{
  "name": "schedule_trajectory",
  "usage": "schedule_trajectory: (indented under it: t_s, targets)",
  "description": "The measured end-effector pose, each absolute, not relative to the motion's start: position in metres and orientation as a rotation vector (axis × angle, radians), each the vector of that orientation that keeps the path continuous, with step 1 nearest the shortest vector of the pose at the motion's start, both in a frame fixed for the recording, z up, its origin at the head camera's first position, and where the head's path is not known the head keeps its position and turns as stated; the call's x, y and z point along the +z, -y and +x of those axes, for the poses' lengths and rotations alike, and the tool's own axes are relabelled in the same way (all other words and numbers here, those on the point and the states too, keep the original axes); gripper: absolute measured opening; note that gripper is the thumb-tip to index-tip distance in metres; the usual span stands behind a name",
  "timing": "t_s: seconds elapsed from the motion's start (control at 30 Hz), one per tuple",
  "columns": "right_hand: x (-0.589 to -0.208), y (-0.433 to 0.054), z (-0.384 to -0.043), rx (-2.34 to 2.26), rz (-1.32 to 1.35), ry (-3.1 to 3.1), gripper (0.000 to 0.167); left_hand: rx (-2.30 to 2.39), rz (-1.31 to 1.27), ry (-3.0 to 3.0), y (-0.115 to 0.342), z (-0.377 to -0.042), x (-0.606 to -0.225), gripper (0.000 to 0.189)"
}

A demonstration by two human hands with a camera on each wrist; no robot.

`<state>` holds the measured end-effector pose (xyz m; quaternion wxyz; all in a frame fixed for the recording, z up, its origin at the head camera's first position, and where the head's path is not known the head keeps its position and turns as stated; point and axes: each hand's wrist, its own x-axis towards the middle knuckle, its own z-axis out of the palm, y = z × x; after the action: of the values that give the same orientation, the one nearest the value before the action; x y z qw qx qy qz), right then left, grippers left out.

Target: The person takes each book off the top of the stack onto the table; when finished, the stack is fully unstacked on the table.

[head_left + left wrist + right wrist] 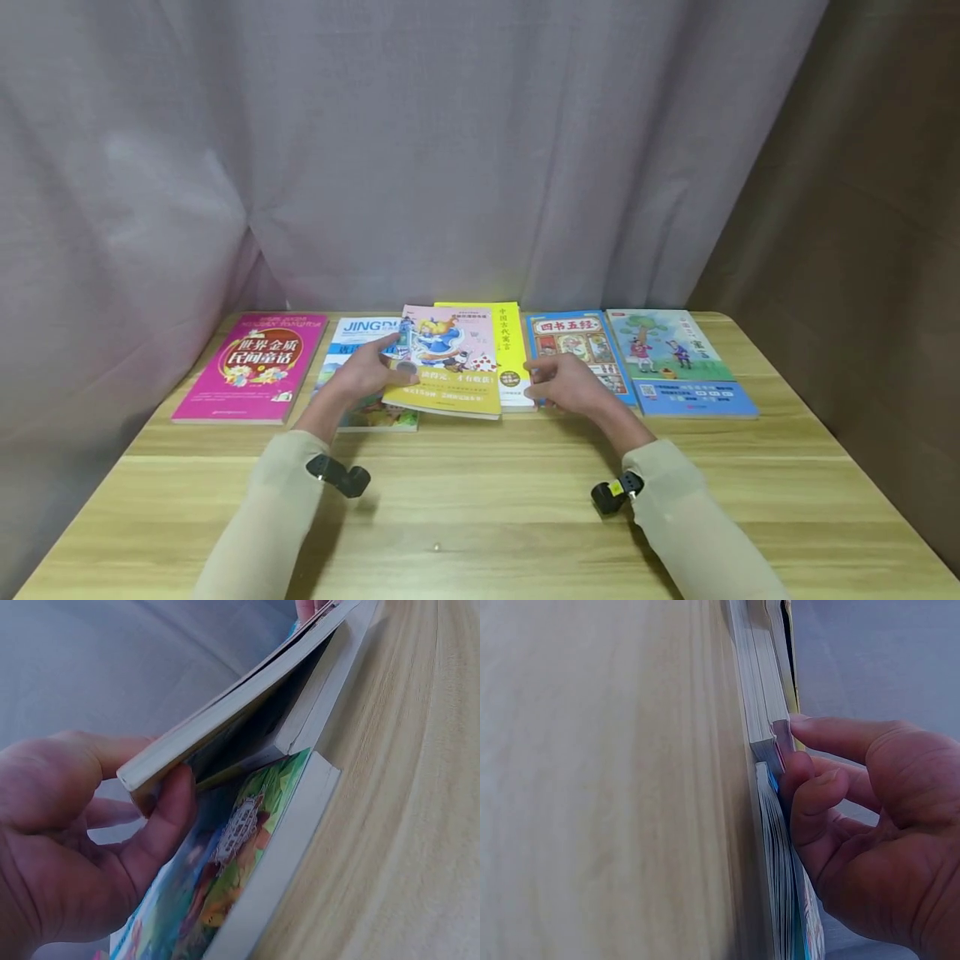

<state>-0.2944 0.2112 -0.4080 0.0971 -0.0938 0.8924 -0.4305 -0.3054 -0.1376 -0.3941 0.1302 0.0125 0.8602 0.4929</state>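
Note:
My left hand (365,367) pinches the left edge of a pink-and-yellow storybook (453,390). That edge is raised, and a dark wedge shows beneath it in the left wrist view. The storybook overlaps a bright yellow book (514,362) on its right. At the yellow book's right edge is my right hand (568,383), fingers bent and fingertips touching the edge; I cannot tell whether they grip it. Under the left hand lies a blue-and-white book (358,330), its colourful lower cover (225,855) partly hidden. Beside the right hand lies a blue book with red lettering (573,327).
A magenta book (251,367) lies at the far left of the row, and a green-and-blue one (678,362) at the far right. Grey curtains (465,150) hang behind the wooden table (480,508). Bare wood shows in front of the books.

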Motion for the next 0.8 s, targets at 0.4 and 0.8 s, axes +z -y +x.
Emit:
schedule_trajectory:
  t_s: [0.4,0.8]
  targets:
    - [-0.410,-0.211,-0.296,-1.293,-0.261,-2.634,0.058,1.674,0.001,-2.292,0.151,-0.295,-0.405,0.101]
    - [-0.409,-0.212,-0.295,-1.285,-0.279,-2.637,0.060,1.947,0.127,-2.099,0.160,-0.276,-0.397,0.094]
